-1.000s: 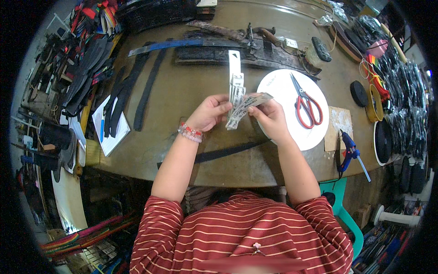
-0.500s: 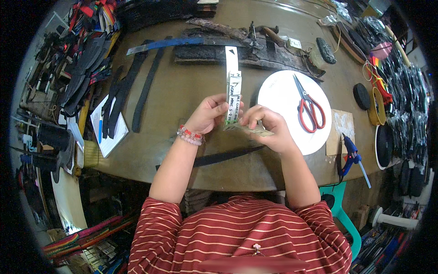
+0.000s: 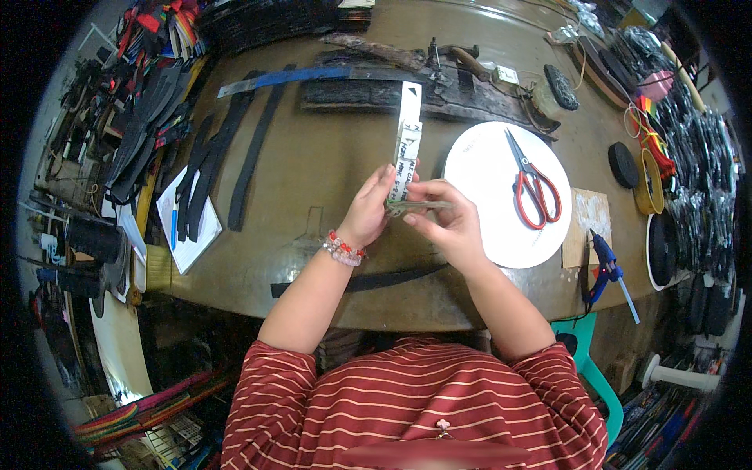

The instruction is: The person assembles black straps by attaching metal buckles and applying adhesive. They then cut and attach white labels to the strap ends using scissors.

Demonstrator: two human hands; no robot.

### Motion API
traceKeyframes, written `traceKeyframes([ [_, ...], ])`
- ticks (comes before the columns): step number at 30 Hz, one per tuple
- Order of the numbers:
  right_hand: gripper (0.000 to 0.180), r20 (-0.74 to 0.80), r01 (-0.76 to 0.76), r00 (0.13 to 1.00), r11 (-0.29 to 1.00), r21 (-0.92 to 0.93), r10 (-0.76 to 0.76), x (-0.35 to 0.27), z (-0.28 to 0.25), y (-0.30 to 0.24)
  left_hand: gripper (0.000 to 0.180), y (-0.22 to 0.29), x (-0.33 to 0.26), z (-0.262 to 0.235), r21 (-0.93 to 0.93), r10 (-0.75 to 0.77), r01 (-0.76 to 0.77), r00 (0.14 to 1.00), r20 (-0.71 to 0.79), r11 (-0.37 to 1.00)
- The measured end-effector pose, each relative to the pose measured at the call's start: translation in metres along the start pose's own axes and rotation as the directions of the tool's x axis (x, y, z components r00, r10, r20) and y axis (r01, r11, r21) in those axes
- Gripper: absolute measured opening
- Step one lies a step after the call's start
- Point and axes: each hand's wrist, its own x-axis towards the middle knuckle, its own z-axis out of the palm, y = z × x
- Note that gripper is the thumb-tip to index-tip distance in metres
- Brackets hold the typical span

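Observation:
A narrow white strip (image 3: pixel 409 117) with handwriting and a black arrowhead mark stands up between my hands, pointing away from me. It looks like a bundle of stiff paper strips. My left hand (image 3: pixel 366 213), with a beaded bracelet at the wrist, is closed around its lower part. The fingers of my right hand (image 3: pixel 454 227) pinch a pale greenish flap at the bundle's near end; its exact kind is unclear. A black strap (image 3: pixel 376 278) lies below my hands. Right of them, red-handled scissors (image 3: pixel 540 196) rest on a white round board (image 3: pixel 478 168).
Black straps (image 3: pixel 254 157) and a notepad with a blue pen (image 3: pixel 173 227) lie at the left. Behind my hands are a ruler (image 3: pixel 305 75) and a dark worn block (image 3: pixel 352 95). A blue glue gun (image 3: pixel 601 262) lies right, near a yellow tape roll (image 3: pixel 648 182).
The white strip has tilted and shifted slightly right. My left hand moved a little right with it. My right hand drew slightly left, and the pale flap now shows nearly edge-on.

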Motion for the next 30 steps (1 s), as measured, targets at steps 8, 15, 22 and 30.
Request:
traceKeyframes([
  [8,0.023,-0.069,-0.145,0.987,0.988,0.052,0.148,0.003,-0.005,0.009,0.041,-0.003,0.0,0.004,0.027,-0.029,0.03,0.999,-0.02,0.999],
  [15,0.03,-0.06,0.004,0.998,0.992,-0.124,-0.012,0.008,-0.016,0.0,0.04,0.003,-0.002,0.004,0.072,-0.066,0.061,0.996,0.056,0.995],
  [22,0.036,-0.048,0.167,0.964,0.735,-0.657,-0.261,0.012,-0.015,-0.002,0.038,-0.002,-0.007,0.015,0.216,-0.064,0.071,0.997,-0.041,0.974],
  [30,0.015,-0.159,0.067,0.968,0.812,-0.58,-0.194,0.009,-0.022,0.011,0.037,-0.001,-0.004,0.013,0.179,-0.087,0.084,0.996,0.013,0.98],
])
